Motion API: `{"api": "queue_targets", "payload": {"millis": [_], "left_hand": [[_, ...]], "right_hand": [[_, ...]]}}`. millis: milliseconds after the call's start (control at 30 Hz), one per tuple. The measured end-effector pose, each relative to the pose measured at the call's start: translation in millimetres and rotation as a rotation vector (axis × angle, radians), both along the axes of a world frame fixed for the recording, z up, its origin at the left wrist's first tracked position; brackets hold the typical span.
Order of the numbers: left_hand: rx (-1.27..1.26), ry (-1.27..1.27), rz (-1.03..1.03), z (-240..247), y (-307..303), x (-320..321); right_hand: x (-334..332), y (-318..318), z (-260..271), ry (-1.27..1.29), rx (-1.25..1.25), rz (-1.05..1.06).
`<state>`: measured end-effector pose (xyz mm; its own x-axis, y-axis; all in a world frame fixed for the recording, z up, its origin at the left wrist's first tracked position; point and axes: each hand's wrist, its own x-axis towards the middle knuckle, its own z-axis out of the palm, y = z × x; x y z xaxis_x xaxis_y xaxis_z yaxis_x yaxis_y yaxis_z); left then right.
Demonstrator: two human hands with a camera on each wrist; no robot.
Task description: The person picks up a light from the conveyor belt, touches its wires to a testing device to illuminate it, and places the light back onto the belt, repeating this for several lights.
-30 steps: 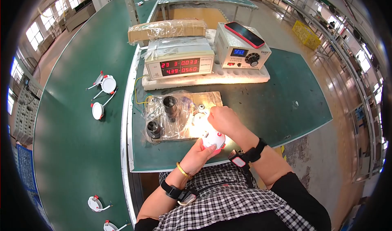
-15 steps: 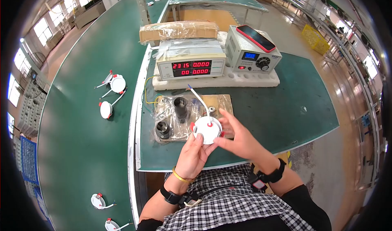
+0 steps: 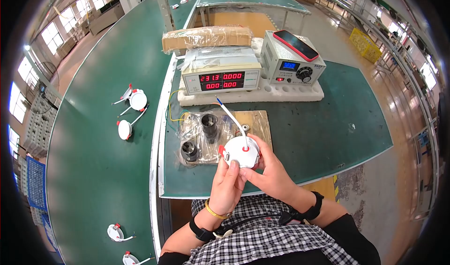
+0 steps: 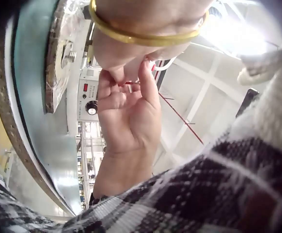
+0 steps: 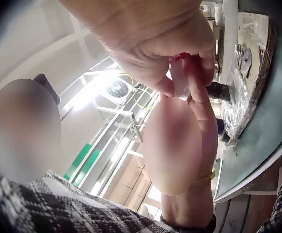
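Note:
A white round LED downlight [image 3: 238, 153] with red-tipped spring clips is held unlit in front of the body, its back turned up. From its middle a white cable [image 3: 232, 116] rises toward the board, ending in bare blue and brown wires. My left hand [image 3: 227, 184] grips the near left rim, thumb on the back. On the right side, my right hand [image 3: 273, 175] holds the rim between thumb and fingers. Beyond the downlight lies a plastic-wrapped board [image 3: 261, 123] carrying two black sockets, the taller being one socket [image 3: 209, 124], and a metal screw contact [image 3: 245, 128].
A power meter [image 3: 222, 81] with red digits and a grey voltage regulator [image 3: 293, 70] stand on white foam [image 3: 201, 98]. A phone [image 3: 295, 45] lies on the regulator. Several downlights, one downlight [image 3: 125, 130] among them, lie on the green belt [image 3: 93, 171] at left.
The downlight was glowing over the board and has gone dark; the meter's current reading dropped to zero. My right hand left the cable area and took hold of the downlight's rim.

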<state>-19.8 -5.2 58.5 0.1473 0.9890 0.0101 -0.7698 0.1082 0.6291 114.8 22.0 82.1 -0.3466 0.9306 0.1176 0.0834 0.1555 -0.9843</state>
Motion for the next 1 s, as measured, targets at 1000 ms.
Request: {"api": "queue_targets", "payload": {"millis": [1000], "left_hand": [[-0.072,-0.075,-0.045,-8,2,-12]], "right_hand": [[-2,9,-4,0.034,-0.068,0.101]]}}
